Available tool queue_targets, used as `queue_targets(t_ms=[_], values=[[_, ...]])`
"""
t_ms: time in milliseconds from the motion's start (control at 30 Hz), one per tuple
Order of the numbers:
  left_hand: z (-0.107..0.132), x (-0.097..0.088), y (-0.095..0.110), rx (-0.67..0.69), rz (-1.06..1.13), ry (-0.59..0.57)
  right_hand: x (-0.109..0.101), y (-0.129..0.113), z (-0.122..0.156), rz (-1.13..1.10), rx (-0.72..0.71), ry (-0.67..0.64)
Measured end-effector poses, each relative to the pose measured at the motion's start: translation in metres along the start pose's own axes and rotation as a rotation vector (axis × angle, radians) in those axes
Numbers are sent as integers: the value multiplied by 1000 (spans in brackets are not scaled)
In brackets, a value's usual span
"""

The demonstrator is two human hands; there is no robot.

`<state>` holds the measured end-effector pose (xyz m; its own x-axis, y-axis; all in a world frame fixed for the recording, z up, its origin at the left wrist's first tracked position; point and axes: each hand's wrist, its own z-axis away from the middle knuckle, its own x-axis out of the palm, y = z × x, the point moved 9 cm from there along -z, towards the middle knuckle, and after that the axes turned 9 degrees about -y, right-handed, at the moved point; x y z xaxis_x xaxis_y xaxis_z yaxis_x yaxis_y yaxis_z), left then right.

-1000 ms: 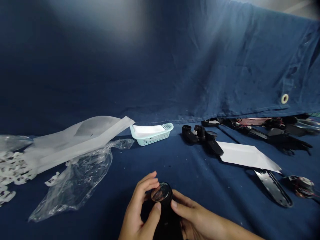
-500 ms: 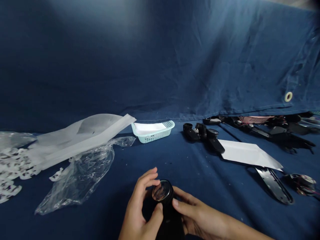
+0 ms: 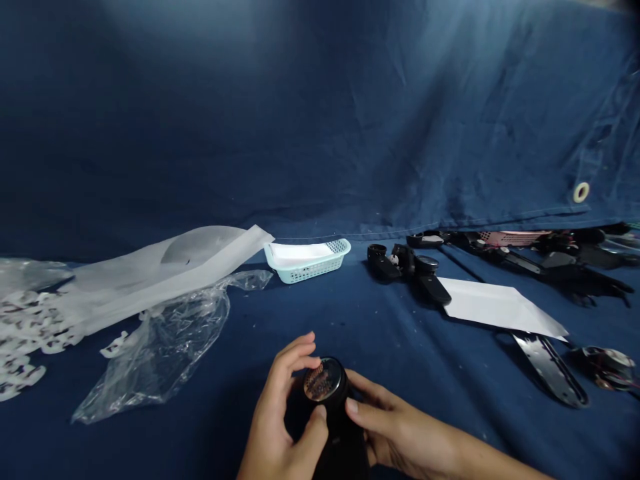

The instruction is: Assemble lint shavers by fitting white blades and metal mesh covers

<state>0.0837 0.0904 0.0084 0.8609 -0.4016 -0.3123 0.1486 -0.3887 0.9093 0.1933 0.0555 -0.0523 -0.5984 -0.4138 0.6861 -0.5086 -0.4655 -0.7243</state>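
Observation:
Low in the middle of the head view is a black housing with a round, glossy end cap facing up; its exact kind I cannot make out. Through or on the cap show a perforated pattern and coppery reflections. My left hand curves around the cap's left side, fingertips on its far rim and thumb at its near edge. Gripping the housing from the right, my right hand has its thumb along the side and its other fingers partly hidden behind. The housing's lower end runs out of view.
A light-blue basket with white sheets stands ahead. Leftward lie a clear plastic bag, a translucent sheet and white cut-out pieces. Rightward are black housings, white paper, a long shell and a pink basket.
Both hands keep the same hold on the black housing, with barely any visible movement. The surroundings shift very slightly in the view.

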Motion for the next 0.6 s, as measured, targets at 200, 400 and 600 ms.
queue_targets(t_ms=[200, 400, 600], values=[[1, -1, 1, 8, 13, 10, 0, 1, 1, 11, 7, 5], [0, -2, 1, 5, 35, 22, -1, 1, 0, 30, 11, 16], [0, -2, 1, -4, 37, 30, 0, 1, 0, 18, 22, 20]])
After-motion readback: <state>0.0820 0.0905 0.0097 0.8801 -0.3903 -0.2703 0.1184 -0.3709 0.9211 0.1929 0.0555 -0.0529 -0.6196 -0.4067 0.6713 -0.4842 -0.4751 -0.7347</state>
